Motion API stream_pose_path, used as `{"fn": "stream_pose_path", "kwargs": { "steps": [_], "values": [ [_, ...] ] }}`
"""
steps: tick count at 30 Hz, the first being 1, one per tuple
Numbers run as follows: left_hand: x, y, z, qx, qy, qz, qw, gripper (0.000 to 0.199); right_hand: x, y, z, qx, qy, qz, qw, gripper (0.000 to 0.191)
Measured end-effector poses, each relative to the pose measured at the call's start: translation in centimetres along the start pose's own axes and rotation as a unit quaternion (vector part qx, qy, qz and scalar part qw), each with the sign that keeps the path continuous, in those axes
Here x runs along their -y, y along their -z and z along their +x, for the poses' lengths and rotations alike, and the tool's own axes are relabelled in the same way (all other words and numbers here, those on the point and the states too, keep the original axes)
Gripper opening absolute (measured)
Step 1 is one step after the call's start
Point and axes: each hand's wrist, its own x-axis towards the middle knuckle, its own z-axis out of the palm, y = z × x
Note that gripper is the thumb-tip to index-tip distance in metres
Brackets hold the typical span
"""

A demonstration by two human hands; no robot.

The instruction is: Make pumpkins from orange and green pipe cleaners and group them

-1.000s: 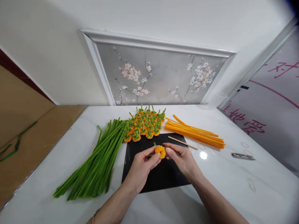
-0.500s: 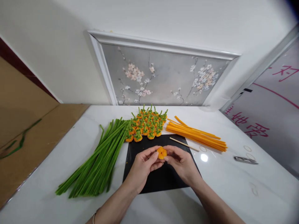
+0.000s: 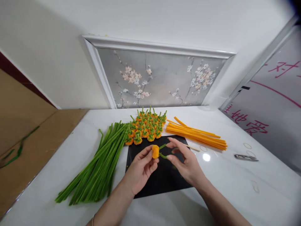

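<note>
My left hand pinches a small orange pumpkin-like piece above the black mat. Two green stem ends stick out of its right side. My right hand is at these ends, thumb by the lower one and fingertips by the upper one, with its fingers apart; whether it touches them is hard to tell. Behind the mat stand several finished orange pieces with green tops. Green fuzzy stems lie in a bundle at the left, orange ones at the right.
A thin wooden stick lies partly behind my right hand. Small metal snips and several clear rings are on the white table at the right. Brown cardboard borders the left side.
The orange piece has turned from facing the camera to its side, and green ends now show. My right hand has moved off the piece to the right and its fingers have spread.
</note>
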Motion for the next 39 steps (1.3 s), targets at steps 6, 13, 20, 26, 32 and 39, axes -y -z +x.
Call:
{"fn": "stream_pose_path", "kwargs": {
  "steps": [6, 13, 20, 26, 32, 39],
  "values": [
    [0.2, 0.5, 0.4, 0.035, 0.022, -0.026, 0.999, 0.025, 0.5, 0.6, 0.1, 0.062, 0.021, -0.059, 0.996, 0.026],
    [-0.2, 0.7, 0.3, 0.054, 0.005, 0.11, 0.992, 0.023, 0.2, 0.6, -0.2, 0.125, 0.073, -0.145, 0.979, 0.035],
    [0.3, 0.4, 0.4, 0.058, -0.019, 0.233, 0.971, 0.011, 1.3, 1.7, -0.4, 0.228, 0.034, -0.289, 0.929, 0.023],
    [0.5, 0.2, 0.4, 0.019, -0.02, 0.337, 0.941, 0.023, 1.4, 2.0, 0.0, 0.178, 0.112, -0.375, 0.903, 0.021],
    [0.3, 0.1, 0.4, -0.01, -0.054, 0.362, 0.931, 0.028, 0.6, 1.8, 0.3, 0.077, 0.12, -0.385, 0.912, 0.018],
    [0.8, 0.5, 0.7, -0.035, -0.114, 0.363, 0.924, 0.027, 0.5, 0.6, 0.2, 0.073, 0.158, -0.383, 0.907, 0.019]
  ]
}}
